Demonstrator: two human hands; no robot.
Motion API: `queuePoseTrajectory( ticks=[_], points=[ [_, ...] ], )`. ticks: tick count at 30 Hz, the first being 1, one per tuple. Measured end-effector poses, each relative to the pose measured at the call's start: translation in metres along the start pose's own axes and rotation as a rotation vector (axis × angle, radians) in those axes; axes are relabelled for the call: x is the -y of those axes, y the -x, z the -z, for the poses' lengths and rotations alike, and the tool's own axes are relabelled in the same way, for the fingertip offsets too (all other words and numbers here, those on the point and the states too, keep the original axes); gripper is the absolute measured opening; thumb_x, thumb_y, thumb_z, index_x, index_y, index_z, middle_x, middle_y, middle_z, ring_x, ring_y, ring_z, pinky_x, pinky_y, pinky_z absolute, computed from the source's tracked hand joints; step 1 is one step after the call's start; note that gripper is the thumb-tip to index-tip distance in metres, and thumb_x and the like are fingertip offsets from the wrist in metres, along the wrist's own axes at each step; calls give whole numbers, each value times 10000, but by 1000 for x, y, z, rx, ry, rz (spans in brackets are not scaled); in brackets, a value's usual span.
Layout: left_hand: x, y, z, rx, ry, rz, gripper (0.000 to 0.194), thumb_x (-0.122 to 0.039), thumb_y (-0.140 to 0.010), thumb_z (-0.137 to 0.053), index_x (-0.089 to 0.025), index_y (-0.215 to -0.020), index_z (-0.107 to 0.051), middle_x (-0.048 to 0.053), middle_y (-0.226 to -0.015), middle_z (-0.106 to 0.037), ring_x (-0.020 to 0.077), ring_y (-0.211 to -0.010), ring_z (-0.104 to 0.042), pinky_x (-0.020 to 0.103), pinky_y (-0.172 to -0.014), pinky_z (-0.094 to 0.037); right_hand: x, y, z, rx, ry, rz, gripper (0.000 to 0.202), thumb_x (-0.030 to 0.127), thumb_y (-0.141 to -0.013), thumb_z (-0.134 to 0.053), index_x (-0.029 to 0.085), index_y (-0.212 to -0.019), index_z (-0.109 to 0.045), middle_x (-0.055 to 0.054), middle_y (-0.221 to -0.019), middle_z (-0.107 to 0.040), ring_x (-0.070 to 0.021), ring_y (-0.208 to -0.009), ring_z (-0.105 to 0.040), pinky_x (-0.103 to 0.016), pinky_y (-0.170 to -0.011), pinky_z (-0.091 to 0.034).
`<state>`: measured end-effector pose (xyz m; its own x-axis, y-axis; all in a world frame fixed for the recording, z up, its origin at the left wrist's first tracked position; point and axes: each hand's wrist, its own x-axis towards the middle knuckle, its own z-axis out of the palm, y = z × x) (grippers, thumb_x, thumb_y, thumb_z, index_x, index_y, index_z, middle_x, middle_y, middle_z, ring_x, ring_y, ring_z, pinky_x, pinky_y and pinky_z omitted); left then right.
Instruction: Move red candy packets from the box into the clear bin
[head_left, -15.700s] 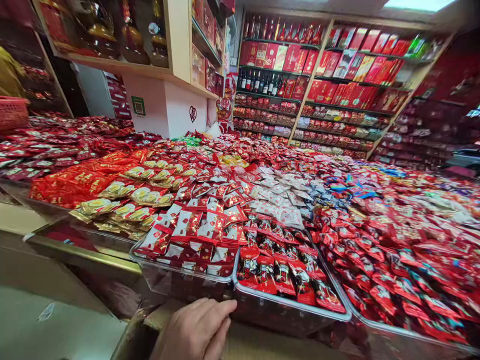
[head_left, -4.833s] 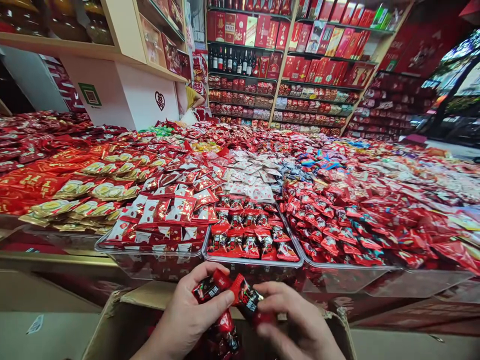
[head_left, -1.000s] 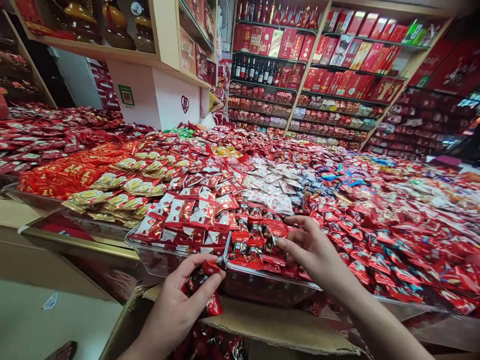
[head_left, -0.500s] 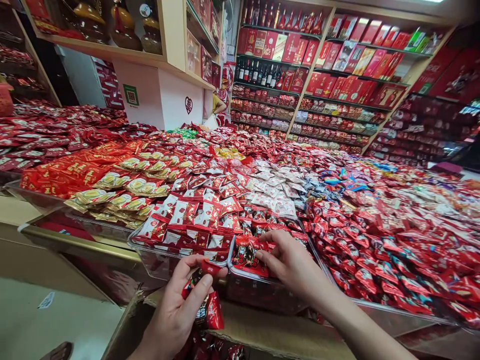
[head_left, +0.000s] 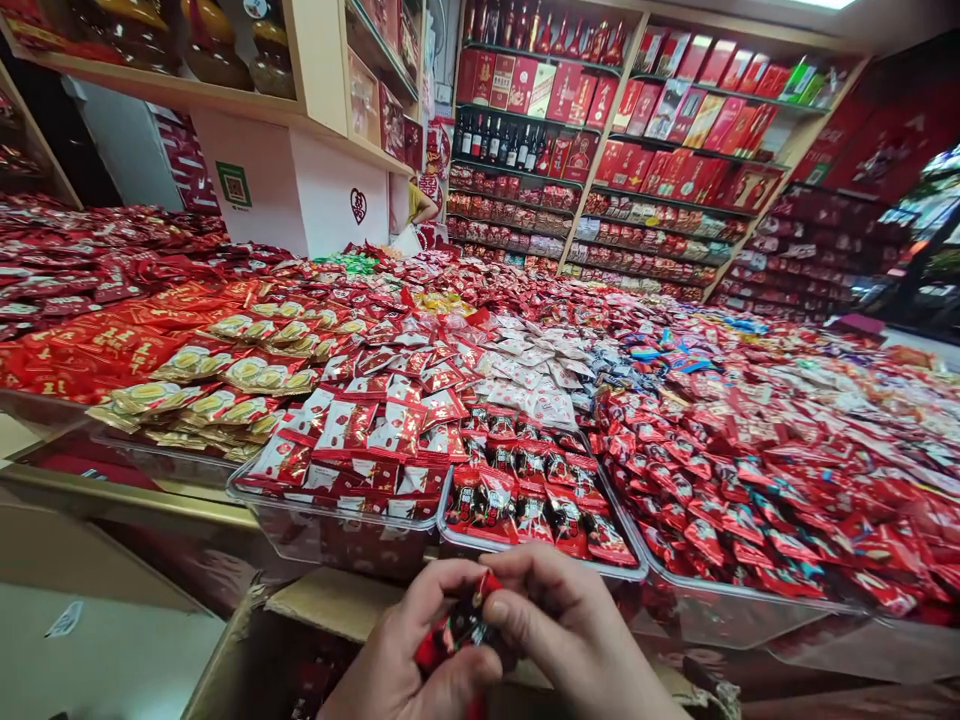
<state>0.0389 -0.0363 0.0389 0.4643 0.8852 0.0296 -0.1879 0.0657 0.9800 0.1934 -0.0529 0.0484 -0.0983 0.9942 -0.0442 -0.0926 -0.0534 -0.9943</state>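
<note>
A wide counter (head_left: 187, 495) carries a spread of red wrapped sweets, backed by shelves (head_left: 600, 110) of red boxes and bottles. At its near edge stands a clear tray (head_left: 540, 565) filled with rows of red-and-black packets (head_left: 536, 505), with a second tray of red-and-white packets (head_left: 352, 450) touching it on the left. Below sits an open cardboard box (head_left: 315, 605). Just in front of the tray, above the box, the left hand (head_left: 397, 670) and right hand (head_left: 577, 640) meet, fingers of both clenched on a small bunch of the same packets (head_left: 457, 632). Squaring the bunch flat, faces aligned with the tray's rows, would likely serve best.
</note>
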Motion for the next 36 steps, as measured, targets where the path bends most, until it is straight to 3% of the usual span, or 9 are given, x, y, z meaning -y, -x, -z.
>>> queuePoseTrajectory(
  ticks=[2, 7, 13, 20, 22, 25, 27, 31, 36],
  points=[
    [0, -3, -4, 25, 24, 16, 320, -432, -757, -669, -280, -1037, -644, 14, -904, -687, 204, -862, -637, 262, -800, -502, 3, -1, 3, -10, -51, -69, 298, 463, -729, -678, 176, -759, -608, 47, -545, -544, -70, -493, -488, -194, -498, -404],
    [4, -5, -9, 72, 160, 88, 353, -420, -807, -623, -267, -1122, -582, -30, -692, -649, 144, -677, -605, 203, -636, -488, 6, -1, 10, -88, -143, -53, 336, 464, -776, -637, 153, -678, -557, 79, -455, -470, -35, -390, -463, -147, -400, -308],
    [6, -5, -4, 146, 112, 86, 414, -446, -814, -602, -274, -1189, -565, 13, -979, -694, 183, -883, -632, 287, -849, -471, -1, 9, 12, -74, -97, -23, 310, 465, -753, -665, 172, -833, -604, 52, -558, -535, -55, -469, -503, -177, -469, -389],
    [9, 4, -5, 261, -28, 168, 540, -562, -804, -535, -236, -1234, -561, 37, -812, -746, 180, -728, -674, 246, -640, -525, 3, 19, 17, -142, 162, 88, 289, 438, -814, -582, 171, -702, -579, 11, -621, -544, -101, -573, -458, -223, -531, -373],
    [6, 2, -3, 204, -190, 23, 469, -482, -832, -553, -243, -1236, -554, 47, -920, -743, 187, -804, -687, 250, -694, -544, 15, 12, 32, -128, 332, 139, 258, 409, -844, -535, 182, -728, -574, 3, -655, -550, -121, -612, -467, -238, -567, -387],
    [-5, -11, 4, 45, -674, -344, 312, -247, -872, -520, -181, -1163, -612, 93, -1101, -692, 211, -1024, -634, 310, -905, -497, 35, -9, 60, -196, 617, 204, 231, 386, -867, -461, 195, -759, -532, 11, -669, -507, -129, -609, -439, -244, -558, -370],
    [-13, -24, 7, 25, -967, -480, 328, -187, -889, -456, -127, -1177, -601, 139, -1202, -644, 232, -1132, -578, 368, -974, -462, 45, -27, 74, -215, 738, 208, 225, 375, -866, -432, 198, -756, -517, 26, -634, -466, -127, -568, -402, -245, -528, -345],
    [-23, -44, 4, 88, -1299, -405, 412, -206, -899, -426, -90, -1288, -499, 163, -1379, -498, 281, -1179, -551, 454, -963, -477, 48, -56, 79, -115, 837, 192, 193, 303, -834, -467, 199, -681, -524, 35, -578, -465, -131, -547, -407, -246, -521, -331],
    [-24, -50, -5, 128, -1391, -324, 422, -192, -892, -427, -84, -1295, -485, 148, -1384, -497, 284, -1164, -565, 444, -952, -492, 40, -67, 68, -44, 924, 205, 173, 249, -822, -484, 187, -712, -602, -11, -667, -616, -164, -629, -529, -271, -613, -394]
  ],
)
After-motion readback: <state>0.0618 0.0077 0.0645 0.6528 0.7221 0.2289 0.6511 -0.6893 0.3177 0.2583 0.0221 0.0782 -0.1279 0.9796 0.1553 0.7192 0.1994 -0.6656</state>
